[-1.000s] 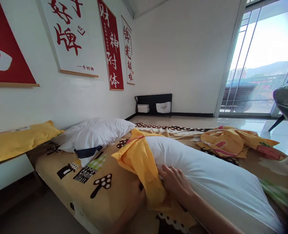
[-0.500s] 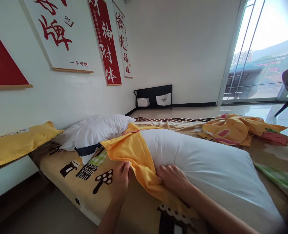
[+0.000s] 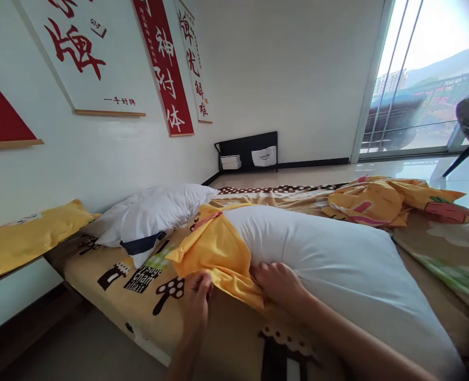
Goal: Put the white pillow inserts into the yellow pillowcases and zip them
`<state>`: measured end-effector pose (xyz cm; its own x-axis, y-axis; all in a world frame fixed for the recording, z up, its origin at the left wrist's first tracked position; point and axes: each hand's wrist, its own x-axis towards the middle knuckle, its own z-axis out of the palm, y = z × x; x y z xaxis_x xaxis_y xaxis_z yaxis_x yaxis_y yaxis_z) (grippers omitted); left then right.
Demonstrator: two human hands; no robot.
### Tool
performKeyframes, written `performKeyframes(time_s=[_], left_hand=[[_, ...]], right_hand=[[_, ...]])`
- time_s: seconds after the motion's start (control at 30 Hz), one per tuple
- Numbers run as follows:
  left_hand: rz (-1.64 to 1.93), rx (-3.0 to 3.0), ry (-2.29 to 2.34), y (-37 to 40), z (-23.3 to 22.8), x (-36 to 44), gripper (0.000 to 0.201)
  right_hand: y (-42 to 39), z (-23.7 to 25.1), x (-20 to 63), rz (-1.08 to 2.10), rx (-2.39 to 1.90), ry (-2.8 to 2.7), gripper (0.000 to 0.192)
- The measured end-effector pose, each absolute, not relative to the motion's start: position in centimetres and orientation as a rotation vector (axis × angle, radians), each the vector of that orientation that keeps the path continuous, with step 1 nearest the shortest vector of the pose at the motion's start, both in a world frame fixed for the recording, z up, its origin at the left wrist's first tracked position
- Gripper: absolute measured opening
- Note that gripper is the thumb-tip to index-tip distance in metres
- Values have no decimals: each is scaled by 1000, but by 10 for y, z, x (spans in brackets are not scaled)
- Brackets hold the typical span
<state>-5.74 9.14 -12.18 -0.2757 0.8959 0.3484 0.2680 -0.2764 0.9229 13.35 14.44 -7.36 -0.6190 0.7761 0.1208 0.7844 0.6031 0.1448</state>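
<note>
The left hand has thumb and fingers pinched together on the near edge of a yellow pillowcase. The right hand has its fingers curled where the pillowcase meets a long white pillow; its fingertips are hidden, so I cannot tell whether they clamp the cloth. The pillowcase lies between and just beyond the hands, bunched over the left end of the white pillow, whose larger part lies bare to the right. The right forearm crosses the pillow's near side and hides some of it. Just past the covered end, a second pillow with a dark blue band rests against the wall. All this lies on a brown patterned bedsheet. A crumpled yellow cloth sits on the far right of the sheet, well apart from the hands. At far left, a yellow cushion lies on a bedside table.
</note>
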Motion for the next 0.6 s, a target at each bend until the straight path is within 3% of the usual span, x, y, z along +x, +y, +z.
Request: performKeyframes(time_s=[0.17, 0.3, 0.4, 0.6], left_hand=[[1243, 1858, 1605, 83, -106, -91, 38], [1531, 2102, 2032, 96, -83, -113, 24], [1442, 1943, 2309, 125, -76, -149, 38], [1473, 1339, 1860, 166, -68, -224, 30]], right_hand=[[142, -62, 140, -321, -1363, -2799, 25], [135, -67, 133, -375, -1347, -2833, 29], [132, -70, 132, -405, -1339, -2834, 30], [134, -65, 139, -408, -1301, -2837, 31]])
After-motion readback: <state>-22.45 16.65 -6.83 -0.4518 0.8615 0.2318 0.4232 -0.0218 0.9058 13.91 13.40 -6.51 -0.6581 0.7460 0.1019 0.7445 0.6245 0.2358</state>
